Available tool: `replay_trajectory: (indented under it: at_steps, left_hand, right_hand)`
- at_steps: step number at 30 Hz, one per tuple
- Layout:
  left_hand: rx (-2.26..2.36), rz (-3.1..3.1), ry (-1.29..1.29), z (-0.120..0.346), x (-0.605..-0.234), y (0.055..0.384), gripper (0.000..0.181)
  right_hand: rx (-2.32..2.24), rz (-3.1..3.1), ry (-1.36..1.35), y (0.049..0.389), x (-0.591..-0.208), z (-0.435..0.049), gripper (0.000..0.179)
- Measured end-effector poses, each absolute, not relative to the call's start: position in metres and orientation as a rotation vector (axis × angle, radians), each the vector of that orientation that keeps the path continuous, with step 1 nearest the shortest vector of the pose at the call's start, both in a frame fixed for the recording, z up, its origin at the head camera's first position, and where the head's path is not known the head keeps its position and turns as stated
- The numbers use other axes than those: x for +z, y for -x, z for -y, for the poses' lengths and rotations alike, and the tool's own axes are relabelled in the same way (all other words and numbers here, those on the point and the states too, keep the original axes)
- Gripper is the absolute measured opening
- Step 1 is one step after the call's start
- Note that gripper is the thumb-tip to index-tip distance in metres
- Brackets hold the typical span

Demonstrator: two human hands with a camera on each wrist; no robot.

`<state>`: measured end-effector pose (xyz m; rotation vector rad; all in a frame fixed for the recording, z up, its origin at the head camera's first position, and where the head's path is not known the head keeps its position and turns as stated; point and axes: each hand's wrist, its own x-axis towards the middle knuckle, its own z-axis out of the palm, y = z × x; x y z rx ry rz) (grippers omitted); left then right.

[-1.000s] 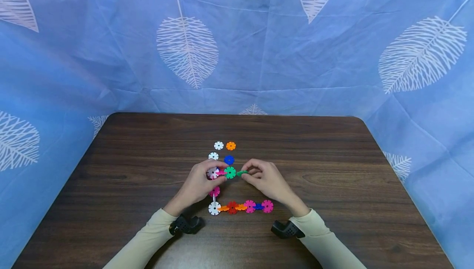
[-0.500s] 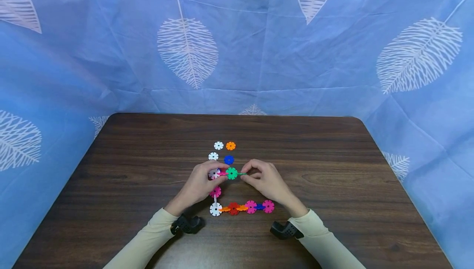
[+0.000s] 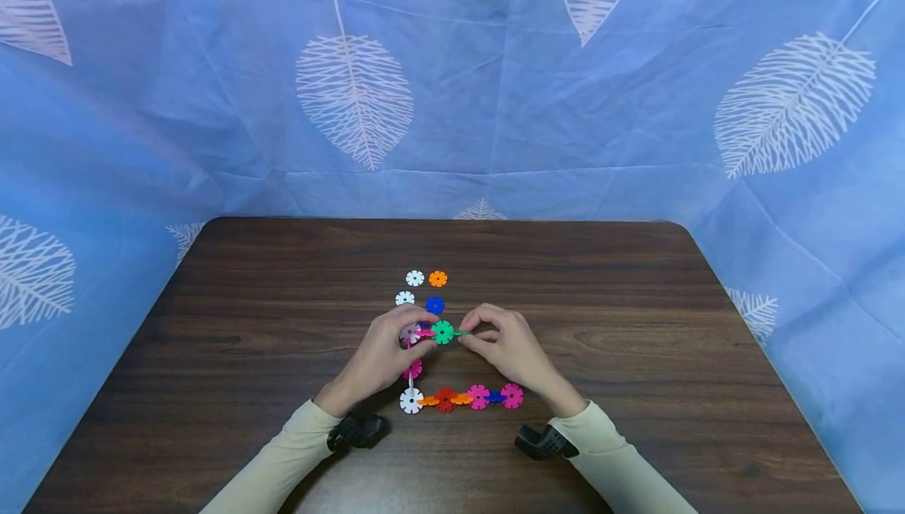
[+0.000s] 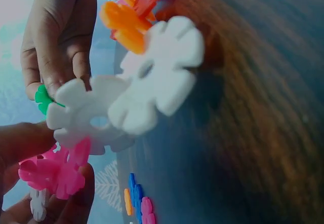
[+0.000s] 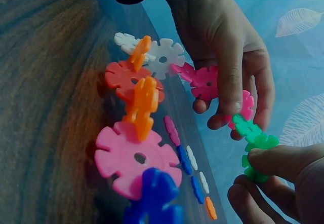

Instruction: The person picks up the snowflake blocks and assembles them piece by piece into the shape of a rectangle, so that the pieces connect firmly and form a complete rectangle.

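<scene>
My left hand [image 3: 382, 353] grips a pink snowflake disc [image 5: 205, 82] in a chain of slotted plastic discs. From that grip the chain runs down to a white disc [image 3: 412, 401], then right through orange, a red disc [image 3: 445, 399] and blue to a pink disc at the end. A green disc [image 3: 442, 332] joins the pink part at my left fingertips. My right hand [image 3: 512, 349] pinches a second green disc [image 5: 263, 143] between thumb and fingers, edge-on in the head view and right against the first green disc. Left fingers hide part of the chain.
Loose discs lie on the dark wooden table [image 3: 636, 302] beyond the hands: two white, an orange disc [image 3: 438, 279] and a blue disc [image 3: 435, 306]. More loose ones, including a pink disc [image 5: 171, 128], show in the right wrist view. A leaf-patterned blue cloth [image 3: 459, 105] hangs behind.
The green disc in the right hand has turned to a thinner edge-on look and come against the green disc at the left. The chain has shifted slightly; both hands stay nearly in place.
</scene>
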<state>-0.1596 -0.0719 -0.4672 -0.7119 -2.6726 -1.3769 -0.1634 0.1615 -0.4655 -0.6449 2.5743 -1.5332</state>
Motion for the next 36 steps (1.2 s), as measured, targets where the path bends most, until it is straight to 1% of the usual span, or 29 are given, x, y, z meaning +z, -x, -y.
replay_trajectory:
  at_steps: [5,12,19,24,29,36]
  left_hand:
    - [-1.366,2.67,0.737,0.07,-0.4672,0.1592,0.035]
    - [-1.335,2.676,0.779,0.0702,-0.4672,0.1589,0.035]
    - [-1.31,2.687,0.812,0.0718,-0.4669,0.1607,0.032]
    - [-1.312,2.704,0.79,0.0717,-0.4678,0.1603,0.035]
    - [-1.313,2.705,0.783,0.0706,-0.4681,0.1599,0.036]
    - [-1.28,2.682,0.825,0.0689,-0.4673,0.1595,0.032]
  right_hand:
    - [-1.55,-2.57,0.639,0.1619,-0.4652,-0.1607,0.01]
    - [-1.539,-2.576,0.615,0.1605,-0.4689,-0.1608,0.005]
    - [-1.54,-2.582,0.613,0.1598,-0.4705,-0.1608,0.008]
    - [-1.548,-2.578,0.625,0.1595,-0.4706,-0.1611,0.003]
    - [-1.542,-2.584,0.602,0.1589,-0.4703,-0.1623,0.003]
    - [-1.517,-2.605,0.617,0.1579,-0.471,-0.1598,0.005]
